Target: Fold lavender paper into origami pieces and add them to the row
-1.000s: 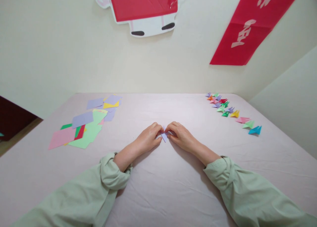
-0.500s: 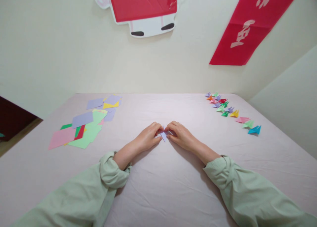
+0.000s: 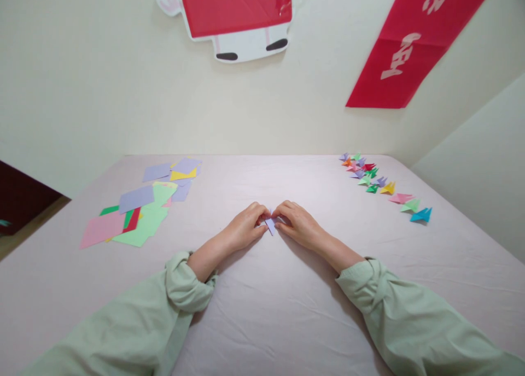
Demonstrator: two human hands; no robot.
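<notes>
A small folded piece of light purple paper (image 3: 270, 225) is held near the middle of the table, narrow and pointed toward me. My left hand (image 3: 249, 225) pinches it from the left between thumb and fingers. From the other side, my right hand (image 3: 296, 222) grips it with thumb and fingertips. Both hands rest low over the cloth, their fingertips almost meeting. Much of the paper is covered by the fingers, so its full folded shape cannot be made out.
Flat coloured paper sheets lie in a loose spread at left, including a pink sheet (image 3: 102, 228) and a light green sheet (image 3: 143, 227). Along the right stand several small folded paper figures, a blue one (image 3: 421, 215) nearest. Behind the pale tablecloth (image 3: 254, 321) rises a wall (image 3: 315, 119).
</notes>
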